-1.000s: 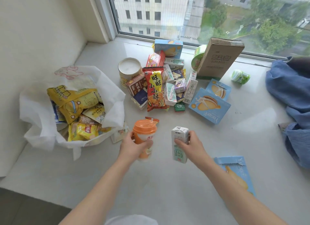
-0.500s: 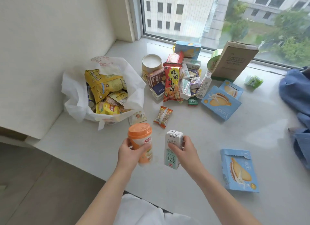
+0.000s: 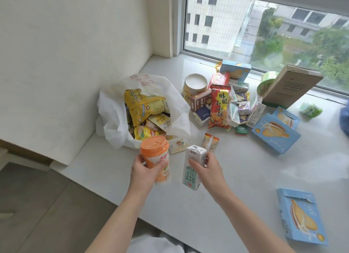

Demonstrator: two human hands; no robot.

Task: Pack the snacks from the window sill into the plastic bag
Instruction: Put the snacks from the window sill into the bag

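Note:
My left hand point(image 3: 144, 172) grips an orange-lidded drink cup point(image 3: 155, 154), held upright just in front of the white plastic bag point(image 3: 111, 113). My right hand point(image 3: 206, 167) holds a white milk carton point(image 3: 192, 167) beside the cup. The bag stands open on the window sill point(image 3: 236, 177) and holds yellow snack packets point(image 3: 143, 107). A pile of snacks lies to its right, with a red packet point(image 3: 219, 106) on top.
A small orange sachet point(image 3: 210, 140) and a flat white packet point(image 3: 178, 145) lie near the bag. Blue cake boxes point(image 3: 274, 132) point(image 3: 301, 217) lie right. A cardboard box point(image 3: 291, 85) leans by the window. White wall left; the sill's edge drops to the floor.
The view has swung left and closer. Both hands, holding the cup and the carton, have moved up toward the bag's opening.

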